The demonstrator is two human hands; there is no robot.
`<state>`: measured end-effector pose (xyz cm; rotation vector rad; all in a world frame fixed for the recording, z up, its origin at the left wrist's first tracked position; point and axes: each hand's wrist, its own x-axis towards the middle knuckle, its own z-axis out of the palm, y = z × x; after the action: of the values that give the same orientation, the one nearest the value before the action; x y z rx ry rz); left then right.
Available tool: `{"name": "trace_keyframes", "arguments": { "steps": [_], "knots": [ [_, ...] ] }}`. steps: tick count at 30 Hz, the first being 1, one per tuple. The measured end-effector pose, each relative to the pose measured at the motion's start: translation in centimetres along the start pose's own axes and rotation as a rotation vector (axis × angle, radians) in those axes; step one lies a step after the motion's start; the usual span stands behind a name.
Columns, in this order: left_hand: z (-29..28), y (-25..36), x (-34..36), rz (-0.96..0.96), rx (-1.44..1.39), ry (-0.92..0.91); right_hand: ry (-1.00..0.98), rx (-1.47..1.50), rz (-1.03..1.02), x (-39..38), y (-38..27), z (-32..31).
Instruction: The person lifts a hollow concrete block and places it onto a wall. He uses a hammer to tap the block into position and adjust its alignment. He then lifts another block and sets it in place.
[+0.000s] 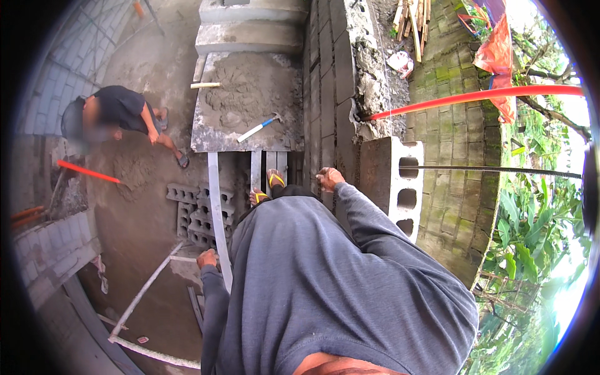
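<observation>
My right hand point(328, 179) is curled beside the grey block wall point(325, 94), left of an upright hollow block point(407, 212); whether it holds anything small is unclear. My left hand point(206, 257) has curled fingers at the outer edge of a pale strip point(220, 237); what it grips, if anything, is hidden. My feet in yellow-strapped sandals point(275, 179) stand on narrow planks point(255, 164). Ahead, a board point(206, 134) bears wet mortar point(240, 94) and a hammer point(253, 130) with a blue and white handle.
Concrete steps point(250, 31) rise beyond. Below left are stacked hollow blocks point(197, 215), a metal frame point(144, 297) and a bent-over co-worker point(119, 109) near an orange-handled tool point(87, 172). An orange pipe point(475, 92), dark rebar point(494, 170) and mossy paving point(456, 94) are at right.
</observation>
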<state>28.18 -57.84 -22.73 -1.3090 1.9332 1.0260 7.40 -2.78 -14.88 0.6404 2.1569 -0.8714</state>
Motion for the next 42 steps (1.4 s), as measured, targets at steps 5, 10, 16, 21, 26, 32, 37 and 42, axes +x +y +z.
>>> {"name": "trace_keyframes", "arguments": {
  "steps": [5, 10, 16, 21, 26, 32, 37, 42],
  "knots": [
    [0.7, -1.4, 3.5, 0.119, 0.352, 0.134, -0.01, 0.032, 0.0, 0.8, 1.7, 0.3],
    [0.0, -3.8, 5.4, 0.214, 0.473, 0.084, -0.029, -0.012, -0.033, 0.7, 0.9, 0.5],
    [0.4, -0.6, 1.9, 0.177, 0.514, 0.145, -0.006, 0.025, -0.008, 2.8, 4.2, 1.6],
    [0.5, -1.9, 1.7, 0.272, 0.789, 0.095, -0.046, 0.056, 0.012, 1.9, 3.0, 1.3],
    [0.8, -3.2, 2.1, 0.41, 1.118, 0.033, -0.059, -0.009, -0.074, 1.2, 2.4, 0.8],
    [0.4, -1.9, -0.4, 0.314, 1.241, -0.045, -0.086, -0.03, -0.062, 2.0, 1.6, 1.0],
    [2.0, -2.2, -0.5, -0.066, 0.337, 0.324, -0.076, 0.068, -0.018, 2.1, 2.7, 1.2],
    [0.8, -2.6, -0.1, -0.094, 0.166, 0.13, -0.086, 0.072, -0.037, 2.0, 2.4, 1.3]
  ]
}}
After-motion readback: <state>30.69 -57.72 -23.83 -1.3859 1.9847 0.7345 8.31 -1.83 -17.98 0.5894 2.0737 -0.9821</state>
